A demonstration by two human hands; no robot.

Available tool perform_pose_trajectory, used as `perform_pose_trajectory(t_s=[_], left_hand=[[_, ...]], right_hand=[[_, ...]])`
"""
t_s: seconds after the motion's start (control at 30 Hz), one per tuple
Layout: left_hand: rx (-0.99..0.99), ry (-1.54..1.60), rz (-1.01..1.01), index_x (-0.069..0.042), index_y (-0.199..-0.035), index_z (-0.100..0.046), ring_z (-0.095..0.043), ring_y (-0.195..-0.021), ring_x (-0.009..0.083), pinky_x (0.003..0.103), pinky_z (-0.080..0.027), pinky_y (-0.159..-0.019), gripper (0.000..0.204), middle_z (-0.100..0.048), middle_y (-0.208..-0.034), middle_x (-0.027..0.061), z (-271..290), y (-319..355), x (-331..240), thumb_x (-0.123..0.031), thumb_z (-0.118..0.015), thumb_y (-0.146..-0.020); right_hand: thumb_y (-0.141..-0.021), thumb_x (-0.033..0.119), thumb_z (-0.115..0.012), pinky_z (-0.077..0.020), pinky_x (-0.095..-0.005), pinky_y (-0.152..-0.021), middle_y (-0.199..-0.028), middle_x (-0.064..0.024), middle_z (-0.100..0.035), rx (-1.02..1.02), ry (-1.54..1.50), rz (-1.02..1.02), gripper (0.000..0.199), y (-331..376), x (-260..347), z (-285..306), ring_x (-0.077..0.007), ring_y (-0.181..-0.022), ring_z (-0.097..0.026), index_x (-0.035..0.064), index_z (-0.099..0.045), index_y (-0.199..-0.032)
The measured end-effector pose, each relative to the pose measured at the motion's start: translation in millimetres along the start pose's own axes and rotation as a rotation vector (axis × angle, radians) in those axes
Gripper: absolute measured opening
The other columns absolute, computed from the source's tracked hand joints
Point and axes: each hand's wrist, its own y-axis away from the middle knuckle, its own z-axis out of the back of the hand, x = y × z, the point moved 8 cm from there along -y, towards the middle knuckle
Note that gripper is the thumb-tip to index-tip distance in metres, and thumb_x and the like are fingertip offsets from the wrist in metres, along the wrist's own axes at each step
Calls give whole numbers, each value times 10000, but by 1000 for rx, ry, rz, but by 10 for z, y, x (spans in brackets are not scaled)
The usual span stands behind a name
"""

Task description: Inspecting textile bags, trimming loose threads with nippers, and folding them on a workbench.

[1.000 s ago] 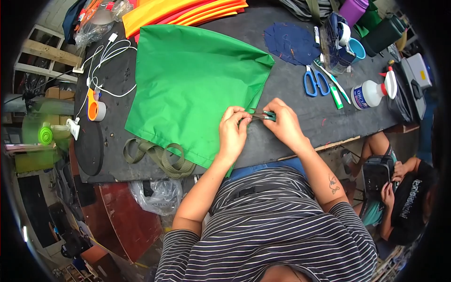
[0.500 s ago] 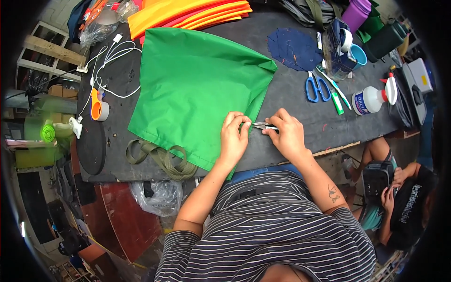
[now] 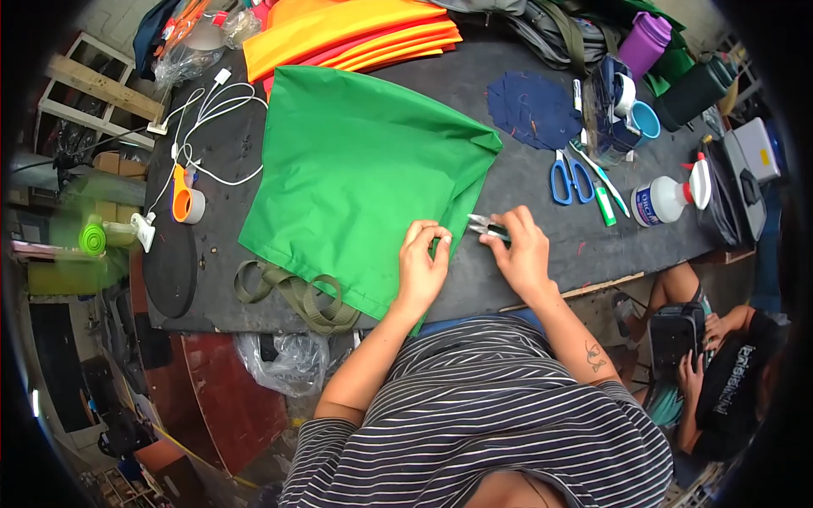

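Note:
A large green cloth piece [image 3: 364,178] lies spread on the dark tabletop in front of me, its right edge folded over. My left hand [image 3: 423,264] rests on the cloth near this edge, thumb and forefinger pinching the edge. Just to the right, my right hand [image 3: 518,254] is closed around a pair of thread snips [image 3: 486,227]. The blades are parted and point left toward the cloth edge, apart from the left fingers. An olive webbing strap [image 3: 318,309] is looped at the cloth's lower left side.
Folded orange and yellow cloths [image 3: 356,42] are stacked at the back. To the right are blue scissors [image 3: 572,179], a toothbrush [image 3: 603,179], a spray bottle [image 3: 665,201] and navy cloth pieces [image 3: 533,106]. A tape roll [image 3: 188,206] and white cable [image 3: 203,127] lie left. Another person sits far right.
My right hand has drawn the snips away from the left fingertips, and their blades now stand farther apart. The left hand keeps its pinch at the cloth edge. The whole view has shifted slightly.

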Motion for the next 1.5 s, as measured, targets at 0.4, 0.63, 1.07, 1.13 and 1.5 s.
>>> perform_pose_trajectory(t_s=[0.4, 0.63, 1.07, 1.13, 1.5], left_hand=[[-4, -11, 77, 28, -1044, -625, -422, -627, 51, 190, -365, -561, 338, -560, -900, 21, 392, -178, -71, 66, -649, -709], [193, 786, 468, 43, -1202, -565, -624, -794, 84, 201, -504, -719, 438, -658, -961, 60, 721, -191, 314, 43, -682, -780], [98, 720, 164, 65, -1155, -596, -568, -1021, 142, 255, -462, -885, 449, -591, -1113, 91, 1200, -210, -549, 121, -675, -717], [49, 692, 88, 70, -1132, -610, -536, -1057, 142, 261, -436, -915, 413, -562, -1138, 83, 1262, -201, -727, 112, -668, -725], [-39, 811, 172, 60, -1064, -647, -606, -903, 119, 228, -502, -784, 276, -609, -1089, 71, 1378, -234, -744, 66, -663, -789]], right_hand=[[-784, -10, -670, -475, -281, -836, -897, -36, -633, 303, -744, -134, 239, -299, -137, -536, -131, -870, -614, -2, -606, -1014], [-777, 0, -672, -465, -310, -842, -1017, -83, -591, 282, -783, 45, 306, -663, 475, -750, -197, -945, -595, 20, -639, -1080], [-844, 59, -677, -440, -203, -778, -947, -26, -546, -46, -1283, -104, 276, -1236, 532, -99, -74, -857, -533, 32, -483, -1038], [-815, 54, -707, -463, -224, -768, -876, -44, -567, 143, -1284, -136, 386, -1231, 754, -96, -91, -829, -566, 32, -431, -1083], [-729, 248, -780, -475, -301, -711, -888, -68, -530, 73, -669, 197, 479, -906, 1606, 20, -155, -828, -531, 41, -492, -1052]])
